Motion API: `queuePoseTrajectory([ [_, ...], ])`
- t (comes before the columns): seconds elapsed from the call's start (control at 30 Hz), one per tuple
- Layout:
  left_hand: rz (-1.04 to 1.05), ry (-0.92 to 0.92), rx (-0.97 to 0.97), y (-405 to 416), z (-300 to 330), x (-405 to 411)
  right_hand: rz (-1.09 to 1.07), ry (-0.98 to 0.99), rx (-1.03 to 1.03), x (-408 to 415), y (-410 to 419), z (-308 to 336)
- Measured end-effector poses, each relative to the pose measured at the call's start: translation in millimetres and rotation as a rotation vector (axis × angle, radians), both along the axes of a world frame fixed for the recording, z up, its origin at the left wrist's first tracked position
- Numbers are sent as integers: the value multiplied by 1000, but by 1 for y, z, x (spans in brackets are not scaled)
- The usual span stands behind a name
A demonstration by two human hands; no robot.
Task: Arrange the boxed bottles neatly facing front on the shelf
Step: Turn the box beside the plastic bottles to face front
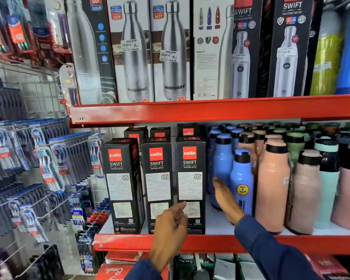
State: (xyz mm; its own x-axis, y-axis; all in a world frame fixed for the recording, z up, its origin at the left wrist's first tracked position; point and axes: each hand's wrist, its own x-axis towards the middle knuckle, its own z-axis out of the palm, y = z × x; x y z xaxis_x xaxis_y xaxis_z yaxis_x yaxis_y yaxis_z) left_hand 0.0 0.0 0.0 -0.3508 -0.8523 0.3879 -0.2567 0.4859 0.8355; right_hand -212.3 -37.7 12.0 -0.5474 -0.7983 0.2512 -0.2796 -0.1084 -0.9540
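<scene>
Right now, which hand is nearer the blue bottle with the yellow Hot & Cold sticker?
Right. The right hand is beside the blue bottle with the yellow Hot & Cold sticker, just to its left. The left hand is farther left, in front of the black Cello Swift boxes.

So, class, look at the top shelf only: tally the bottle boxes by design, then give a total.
Modware boxes: 2
Black Swift boxes: 2
Dark Hot/Cold box at the left end: 1
White box showing its warranty panel: 1
Total: 6
</scene>
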Motion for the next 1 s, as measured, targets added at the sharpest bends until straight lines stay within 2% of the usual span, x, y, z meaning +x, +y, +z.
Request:
queuePoseTrajectory([
  [0.13, -41, -41, 43, -1, -5, -7, 145, -57, 113, 6, -5, 2],
  [0.4, 14, -11, 20, -6, -7, -23, 260, -162, 111, -33, -41, -40],
  [0.5, 26, -2, -25, -6, -7, -28, 218, -135, 71, -26, -25, -27],
  [0.63, 39, 57, -106, -3, 4, -37, 105, -140, -96, -6, 7, 3],
  [0.87, 57, 102, -113, -21, 14, -41, -10, 18, -263, 9, 39, 18],
  [1.0, 88, 122, -146, -32, 15, -37, -83, 121, -285, 17, 49, 15],
])
